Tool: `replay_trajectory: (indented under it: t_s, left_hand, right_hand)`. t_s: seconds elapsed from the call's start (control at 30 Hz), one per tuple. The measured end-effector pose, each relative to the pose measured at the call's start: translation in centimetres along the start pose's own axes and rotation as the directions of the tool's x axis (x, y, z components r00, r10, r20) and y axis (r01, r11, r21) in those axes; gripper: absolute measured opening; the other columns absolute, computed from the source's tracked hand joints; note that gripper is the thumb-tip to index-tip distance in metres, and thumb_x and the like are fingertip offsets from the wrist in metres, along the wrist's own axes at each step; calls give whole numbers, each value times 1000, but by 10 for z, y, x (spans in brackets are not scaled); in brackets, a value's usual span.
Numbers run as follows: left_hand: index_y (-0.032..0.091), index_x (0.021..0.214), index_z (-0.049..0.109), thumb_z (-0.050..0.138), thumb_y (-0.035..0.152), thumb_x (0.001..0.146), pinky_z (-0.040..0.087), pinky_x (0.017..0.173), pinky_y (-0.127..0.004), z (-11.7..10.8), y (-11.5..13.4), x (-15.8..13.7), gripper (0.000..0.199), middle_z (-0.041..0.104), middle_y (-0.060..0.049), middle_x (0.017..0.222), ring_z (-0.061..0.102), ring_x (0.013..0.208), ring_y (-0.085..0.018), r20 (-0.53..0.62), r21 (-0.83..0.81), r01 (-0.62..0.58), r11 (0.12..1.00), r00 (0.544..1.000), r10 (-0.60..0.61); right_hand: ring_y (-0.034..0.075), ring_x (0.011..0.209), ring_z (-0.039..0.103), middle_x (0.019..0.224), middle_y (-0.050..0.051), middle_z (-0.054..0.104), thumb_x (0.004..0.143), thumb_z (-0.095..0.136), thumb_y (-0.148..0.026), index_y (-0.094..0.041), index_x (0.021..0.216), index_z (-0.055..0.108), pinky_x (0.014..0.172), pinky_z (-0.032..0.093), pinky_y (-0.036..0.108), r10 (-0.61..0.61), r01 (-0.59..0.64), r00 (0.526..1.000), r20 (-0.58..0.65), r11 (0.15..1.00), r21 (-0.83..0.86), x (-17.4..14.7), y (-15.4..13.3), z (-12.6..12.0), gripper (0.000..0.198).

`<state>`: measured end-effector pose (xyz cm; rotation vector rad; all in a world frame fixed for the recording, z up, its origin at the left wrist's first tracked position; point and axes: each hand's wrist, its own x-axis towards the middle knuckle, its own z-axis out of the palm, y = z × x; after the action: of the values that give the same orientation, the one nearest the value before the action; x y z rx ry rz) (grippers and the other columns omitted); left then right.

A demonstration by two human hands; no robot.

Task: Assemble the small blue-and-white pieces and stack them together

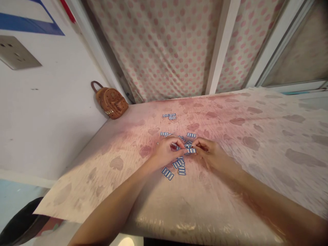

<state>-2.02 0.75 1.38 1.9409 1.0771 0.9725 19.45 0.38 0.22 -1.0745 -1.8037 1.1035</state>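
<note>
So your table (200,212) has a pale pinkish cover (269,157) on it, printed with darker leaf shapes and pretty shiny along the edge nearest you. You've got a loose scatter of little blue-and-white pieces (181,169) around the middle, some overlapping, plus a small cluster (172,116) of them farther back. Brown mini backpack (112,102) at your far left corner, by the wall.

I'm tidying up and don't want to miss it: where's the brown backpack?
In the head view, the backpack is on the left, at the far left corner of the table, by the wall and left of the curtain.
</note>
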Motion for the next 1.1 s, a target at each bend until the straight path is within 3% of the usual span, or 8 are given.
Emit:
replay_trajectory:
  t_s: [0.2,0.4,0.57,0.7,1.1]
  left_hand:
    - [16,76,64,72,25,81,45,65,-24,10,4,-2,13,65,0,75,58,68,-11,-47,-85,86,993,995,-90]
    - [17,76,62,71,23,81,45,65,-23,9,11,-3,12,65,1,74,59,68,-11,-75,-68,79,995,994,-84]
    - [17,77,61,68,20,82,45,64,-23,9,12,-4,9,65,1,74,60,68,-10,-108,-37,68,997,992,-72]
    - [17,77,62,68,20,83,45,64,-23,10,12,-4,9,67,1,76,61,68,-11,-133,-25,69,997,989,-71]
    - [19,85,63,67,18,84,47,64,-23,12,17,-4,5,69,-1,82,64,73,-12,-217,-9,81,997,973,-81]
  right_hand:
    - [13,58,47,67,-1,53,94,56,-43,-21,80,59,53,32,27,4,-6,1000,30,999,39,-1,-2,1,26]
    - [12,54,46,66,-2,56,94,56,-43,-21,80,59,51,33,26,18,-20,999,38,998,57,-2,0,3,26]
    - [13,53,49,66,0,57,98,49,-45,-20,78,56,51,37,27,18,-13,999,-47,995,96,0,3,4,33]
    - [12,57,51,71,-2,56,96,55,-39,-21,82,54,54,39,26,9,8,992,-127,991,133,0,1,4,23]
    - [13,63,50,71,-3,54,94,55,-31,-22,83,52,59,37,27,-53,60,993,-101,996,68,-2,4,3,15]
